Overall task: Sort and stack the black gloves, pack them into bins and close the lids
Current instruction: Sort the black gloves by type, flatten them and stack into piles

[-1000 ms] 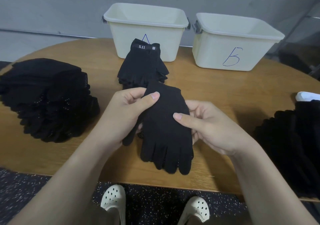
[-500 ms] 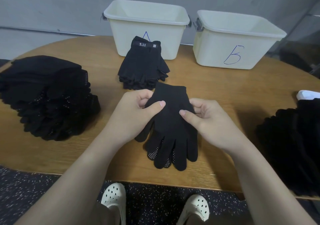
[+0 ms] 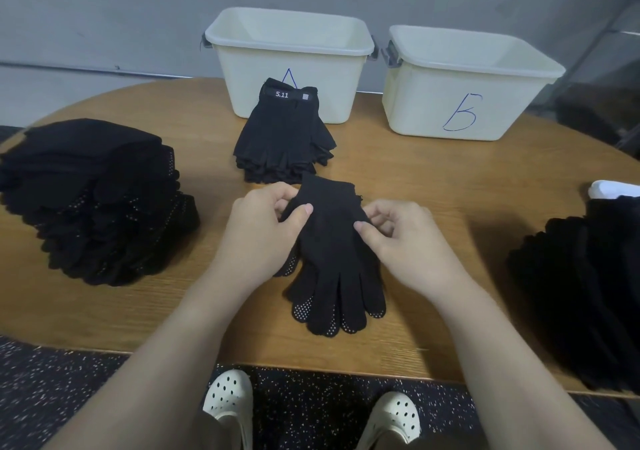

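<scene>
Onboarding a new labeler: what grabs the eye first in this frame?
Centre stage, the left hand and right hand pinch the cuff end of dotted black gloves lying on the wooden table. Behind them a neat stack of fingerless gloves lies before bin A, with bin B beside it, both lidless. Big black glove heaps flank both sides.

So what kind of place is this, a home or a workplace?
Probably a workplace sorting or packing station, though I can't be certain. Big piles of black gloves sit on a wooden table, and two cream bins hand-marked A and B stand at the back by a plain grey wall.
</scene>
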A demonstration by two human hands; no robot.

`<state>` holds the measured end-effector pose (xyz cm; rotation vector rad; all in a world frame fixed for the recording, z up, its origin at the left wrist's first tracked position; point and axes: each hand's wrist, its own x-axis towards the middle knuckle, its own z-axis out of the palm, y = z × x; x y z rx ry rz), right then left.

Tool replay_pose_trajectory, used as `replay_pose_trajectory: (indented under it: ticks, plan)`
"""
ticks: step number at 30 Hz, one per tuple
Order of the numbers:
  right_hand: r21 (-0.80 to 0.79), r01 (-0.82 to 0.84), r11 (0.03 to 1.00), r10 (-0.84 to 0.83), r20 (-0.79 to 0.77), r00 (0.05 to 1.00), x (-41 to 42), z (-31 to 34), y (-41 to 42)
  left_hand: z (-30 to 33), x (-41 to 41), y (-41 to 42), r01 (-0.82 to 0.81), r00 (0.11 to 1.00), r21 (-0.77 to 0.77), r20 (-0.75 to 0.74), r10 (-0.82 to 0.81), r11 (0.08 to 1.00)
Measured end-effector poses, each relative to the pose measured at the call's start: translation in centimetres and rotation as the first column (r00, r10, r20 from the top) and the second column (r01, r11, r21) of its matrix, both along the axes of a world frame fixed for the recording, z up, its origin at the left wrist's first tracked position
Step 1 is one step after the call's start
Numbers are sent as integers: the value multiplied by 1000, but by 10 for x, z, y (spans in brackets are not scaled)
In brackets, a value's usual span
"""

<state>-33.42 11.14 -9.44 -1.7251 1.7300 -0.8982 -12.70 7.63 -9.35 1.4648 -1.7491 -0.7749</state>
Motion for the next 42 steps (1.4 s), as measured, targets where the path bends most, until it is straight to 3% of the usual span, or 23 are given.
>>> replay_pose_trajectory:
  ticks: [12, 28, 37, 42]
  plan:
    - [-8, 107, 994, -107, -117, 987, 4, -2, -7, -10, -3, -13, -68, 989, 4, 134, 67, 998]
    - [-2, 230, 973, -230, -25, 973, 12, -2, -20, -16, -10, -20, -64, 992, -66, 109, 71, 996]
    - [-30, 303, 953, -298, -290, 909, 10, -7, -18, -16, -11, -21, -63, 982, -55, 174, 71, 997]
    - [-31, 287, 957, -280, -344, 896, 11, -7, -16, -14, -5, -20, -36, 976, -62, 211, 48, 997]
